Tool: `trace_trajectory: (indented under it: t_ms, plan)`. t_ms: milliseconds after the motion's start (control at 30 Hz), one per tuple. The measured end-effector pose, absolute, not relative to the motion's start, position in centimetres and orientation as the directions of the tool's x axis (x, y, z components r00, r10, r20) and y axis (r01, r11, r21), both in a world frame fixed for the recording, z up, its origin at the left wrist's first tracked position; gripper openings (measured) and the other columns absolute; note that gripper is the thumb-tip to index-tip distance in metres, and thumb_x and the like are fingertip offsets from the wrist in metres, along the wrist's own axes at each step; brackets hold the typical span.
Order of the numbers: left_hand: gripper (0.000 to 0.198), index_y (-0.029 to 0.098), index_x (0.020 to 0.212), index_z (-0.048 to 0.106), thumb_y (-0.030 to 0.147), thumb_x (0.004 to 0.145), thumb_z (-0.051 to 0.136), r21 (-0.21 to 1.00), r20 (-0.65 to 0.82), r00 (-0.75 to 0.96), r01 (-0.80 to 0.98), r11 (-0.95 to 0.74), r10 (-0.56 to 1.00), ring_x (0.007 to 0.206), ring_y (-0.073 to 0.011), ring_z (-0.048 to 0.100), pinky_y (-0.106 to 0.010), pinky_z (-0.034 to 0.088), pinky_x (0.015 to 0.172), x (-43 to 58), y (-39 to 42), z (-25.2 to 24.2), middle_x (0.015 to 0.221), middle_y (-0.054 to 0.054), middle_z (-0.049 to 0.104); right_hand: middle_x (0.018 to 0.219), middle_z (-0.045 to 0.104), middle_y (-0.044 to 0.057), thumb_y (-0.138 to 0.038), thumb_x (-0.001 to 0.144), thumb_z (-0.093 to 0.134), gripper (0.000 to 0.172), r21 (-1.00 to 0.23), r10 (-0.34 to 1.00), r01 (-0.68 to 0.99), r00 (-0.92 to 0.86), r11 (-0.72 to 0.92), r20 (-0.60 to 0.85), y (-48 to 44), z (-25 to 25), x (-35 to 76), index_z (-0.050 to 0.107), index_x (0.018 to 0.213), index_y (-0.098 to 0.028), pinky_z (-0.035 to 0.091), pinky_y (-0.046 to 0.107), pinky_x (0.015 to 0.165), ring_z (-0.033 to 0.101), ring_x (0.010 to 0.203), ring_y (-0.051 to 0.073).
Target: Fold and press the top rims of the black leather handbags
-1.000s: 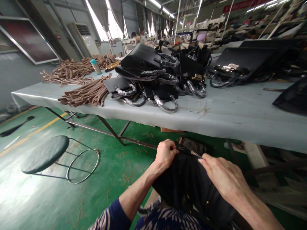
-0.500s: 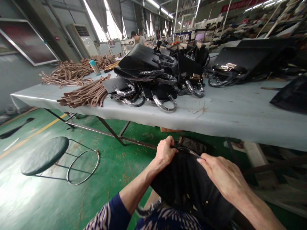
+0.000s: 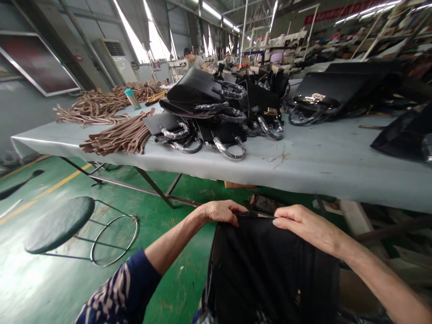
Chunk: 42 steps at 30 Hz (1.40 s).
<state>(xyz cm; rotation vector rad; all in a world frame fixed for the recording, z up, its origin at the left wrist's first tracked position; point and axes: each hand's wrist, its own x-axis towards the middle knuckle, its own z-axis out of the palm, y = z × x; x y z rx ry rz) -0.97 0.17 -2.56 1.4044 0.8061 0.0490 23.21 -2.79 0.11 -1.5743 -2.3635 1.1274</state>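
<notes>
A black bag [image 3: 259, 265] fills the lower middle of the view, its dark fabric side facing me and a small gold-coloured zip pull [image 3: 299, 294] low on it. My left hand [image 3: 224, 212] pinches the bag's upper edge at the left. At the right of the same edge, my right hand [image 3: 297, 220] grips with thumb and fingers pressed together. A short stretch of rim shows between the two hands. Plastic wrap glints at the bag's bottom left, and its lowest part is cut off by the frame.
Beyond the bag stands a long grey-covered table [image 3: 303, 166]. It bears piled black handbags [image 3: 199, 90] with plastic-wrapped handles, brown strips [image 3: 118, 135] and a teal-lidded bottle [image 3: 132, 99]. A round stool [image 3: 60, 225] is at left on the green floor. A person [image 3: 195, 60] sits far back.
The bag has been raised and spread, so more of its flat fabric side faces me. My left hand has shifted slightly left and down; the hands still hold the edge.
</notes>
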Motion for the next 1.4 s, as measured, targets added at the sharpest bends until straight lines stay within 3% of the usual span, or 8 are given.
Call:
trace_trajectory:
  t_ms: [167, 300, 400, 667, 733, 900, 1133, 1400]
  plan:
    - [0.043, 0.016, 0.097, 0.064, 0.011, 0.056, 0.053, 0.857, -0.508, 0.675, 0.459, 0.234, 0.536, 0.057, -0.0095, 0.050, -0.018, 0.037, 0.052, -1.2, -0.4, -4.6, 0.075, 0.003, 0.063, 0.059, 0.059, -0.004, -0.037, 0.085, 0.043, 0.029, -0.513, 0.866, 0.800, -0.462, 0.312, -0.193, -3.5, -2.4, 22.2, 0.057, 0.064, -0.022, 0.036, 0.022, 0.055, 0.056, 0.060, 0.013]
    - [0.044, 0.015, 0.096, 0.064, 0.010, 0.054, 0.052, 0.857, -0.514, 0.683, 0.432, 0.281, 0.518, 0.053, -0.0089, 0.048, -0.017, 0.036, 0.048, -1.1, 0.0, -4.7, 0.070, 0.003, 0.062, 0.068, 0.068, 0.000, -0.029, 0.083, 0.051, 0.013, -0.248, 0.873, 0.840, -0.486, 0.482, 0.051, -4.0, -3.4, 21.8, 0.063, 0.087, -0.026, 0.039, 0.024, 0.057, 0.063, 0.065, 0.016]
    - [0.043, 0.015, 0.094, 0.064, 0.010, 0.053, 0.050, 0.854, -0.519, 0.676, 0.424, 0.299, 0.523, 0.053, -0.0093, 0.049, -0.017, 0.038, 0.049, -0.9, 0.3, -5.0, 0.070, 0.002, 0.062, 0.085, 0.069, 0.004, -0.022, 0.084, 0.051, 0.015, -0.069, 0.829, 0.833, -0.533, 0.549, 0.171, -4.3, -3.9, 21.4, 0.062, 0.095, -0.023, 0.040, 0.028, 0.062, 0.063, 0.071, 0.018]
    - [0.038, 0.014, 0.088, 0.065, 0.010, 0.054, 0.048, 0.836, -0.510, 0.619, 0.520, 0.174, 0.598, 0.057, -0.0106, 0.049, -0.018, 0.039, 0.051, 0.2, 0.3, -5.3, 0.067, 0.003, 0.059, 0.078, 0.065, 0.008, -0.001, 0.080, 0.042, 0.028, 0.157, 0.913, 0.925, -0.369, 0.345, 0.172, -6.4, -4.5, 18.9, 0.061, 0.096, -0.015, 0.038, 0.034, 0.065, 0.061, 0.073, 0.022]
    - [0.035, 0.014, 0.085, 0.064, 0.010, 0.055, 0.048, 0.822, -0.512, 0.607, 0.552, 0.141, 0.608, 0.055, -0.0099, 0.047, -0.018, 0.037, 0.050, 0.5, 0.3, -5.0, 0.064, 0.004, 0.057, 0.083, 0.066, 0.009, -0.003, 0.082, 0.041, 0.028, 0.130, 0.915, 0.932, -0.359, 0.339, 0.186, -6.5, -5.0, 18.6, 0.060, 0.098, -0.015, 0.038, 0.033, 0.064, 0.061, 0.073, 0.021]
    - [0.036, 0.015, 0.088, 0.064, 0.010, 0.056, 0.048, 0.805, -0.513, 0.603, 0.585, 0.099, 0.610, 0.058, -0.0107, 0.049, -0.019, 0.037, 0.052, 0.7, 0.2, -4.7, 0.067, 0.005, 0.059, 0.086, 0.068, 0.006, -0.029, 0.088, 0.045, 0.019, -0.014, 0.907, 0.930, -0.355, 0.368, 0.225, -5.8, -6.1, 19.3, 0.061, 0.095, -0.020, 0.038, 0.029, 0.057, 0.062, 0.067, 0.019]
    - [0.035, 0.016, 0.092, 0.065, 0.011, 0.060, 0.051, 0.819, -0.495, 0.645, 0.569, 0.066, 0.582, 0.063, -0.0114, 0.051, -0.018, 0.037, 0.055, 0.3, 0.3, -4.8, 0.070, 0.005, 0.060, 0.084, 0.068, 0.003, -0.030, 0.090, 0.042, 0.022, -0.156, 0.891, 0.886, -0.403, 0.437, 0.211, -4.7, -6.4, 20.3, 0.063, 0.089, -0.023, 0.038, 0.025, 0.059, 0.064, 0.074, 0.016]
    - [0.027, 0.014, 0.093, 0.065, 0.029, 0.071, 0.058, 0.866, -0.441, 0.694, 0.495, 0.068, 0.569, 0.066, -0.0103, 0.048, -0.018, 0.037, 0.061, -0.1, 0.2, -4.7, 0.072, 0.004, 0.058, 0.075, 0.066, 0.000, -0.032, 0.091, 0.040, 0.028, -0.293, 0.900, 0.852, -0.417, 0.435, 0.124, -4.0, -6.2, 20.2, 0.061, 0.076, -0.022, 0.035, 0.024, 0.060, 0.062, 0.071, 0.015]
